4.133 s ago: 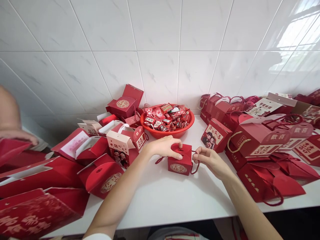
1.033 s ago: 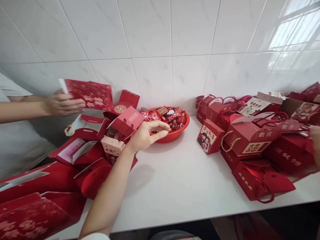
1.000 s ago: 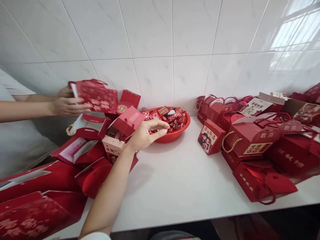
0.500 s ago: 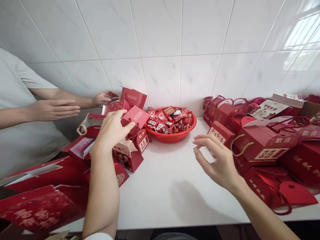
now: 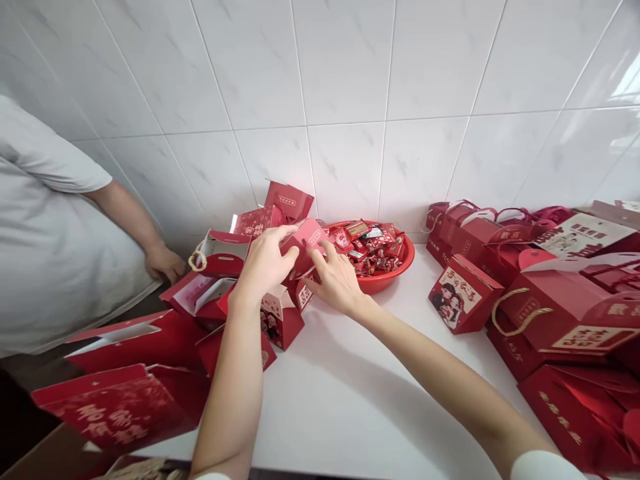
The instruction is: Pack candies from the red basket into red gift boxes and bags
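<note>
Red box (image 5: 311, 233) part-hid by L hand (image 5: 265, 263) & R hand (image 5: 337, 277), fingers bent, can't tell if either's gripping.

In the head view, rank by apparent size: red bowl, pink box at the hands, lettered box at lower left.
1. Lettered box, though nearness to the camera enlarges it.
2. Red bowl.
3. Pink box, partly hidden.

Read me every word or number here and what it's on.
"囍": large gold-rope box at right.
Apparently "吾家有喜", staggered: couple-picture box.
Apparently "安居乐业": lower-right box.
Too small, blurred or stylised: box by the left hand, front-left bag, candy wrappers.
No readable numbers.
</note>
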The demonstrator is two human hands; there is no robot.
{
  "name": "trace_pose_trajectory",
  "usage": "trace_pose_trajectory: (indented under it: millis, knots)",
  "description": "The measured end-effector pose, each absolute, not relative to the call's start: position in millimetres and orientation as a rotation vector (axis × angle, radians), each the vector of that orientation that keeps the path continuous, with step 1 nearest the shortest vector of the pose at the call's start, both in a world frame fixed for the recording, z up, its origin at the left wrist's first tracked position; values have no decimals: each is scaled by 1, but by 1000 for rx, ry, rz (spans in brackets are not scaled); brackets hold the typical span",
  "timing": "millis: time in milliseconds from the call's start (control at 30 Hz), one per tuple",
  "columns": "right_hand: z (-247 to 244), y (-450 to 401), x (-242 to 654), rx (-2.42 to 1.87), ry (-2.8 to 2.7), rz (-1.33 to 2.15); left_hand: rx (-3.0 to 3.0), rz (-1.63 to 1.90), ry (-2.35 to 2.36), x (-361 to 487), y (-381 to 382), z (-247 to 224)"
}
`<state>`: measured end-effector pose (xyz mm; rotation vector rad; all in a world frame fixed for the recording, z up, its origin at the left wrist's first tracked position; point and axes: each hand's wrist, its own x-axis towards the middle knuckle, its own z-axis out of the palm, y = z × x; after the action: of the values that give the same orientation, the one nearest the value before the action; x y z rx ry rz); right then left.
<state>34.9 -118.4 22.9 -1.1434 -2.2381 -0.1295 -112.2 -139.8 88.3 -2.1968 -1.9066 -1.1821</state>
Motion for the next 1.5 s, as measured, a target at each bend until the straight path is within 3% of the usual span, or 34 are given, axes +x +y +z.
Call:
trace_pose_trajectory:
  millis: [167, 333, 467, 633, 1167, 1333, 1500]
  knots:
    - [10, -107, 17, -1222, -2046, -164, -2399, -1459, -1700, -101, -140, 86]
    - [5, -98, 11, -1316, -1873, -128, -2559, -1521, -1484, -90, -136, 82]
    - [7, -94, 13, -1420, -1815, -47, -2535, -1400, -1422, -88, -132, 80]
    - [14, -93, 16, -1521, -1823, 0, -2236, -1169, -1710, -91, -123, 73]
    - [34, -84, 31, -1584, -2019, 140, -1994, -1207, -1764, -87, -100, 51]
    - [41, -83, 47, -1305, -1979, 143, -1920, -1278, -1761, -87, -101, 55]
    - [79, -113, 94, -900, -1796, 298, -2121, -1452, -1604, -88, -130, 78]
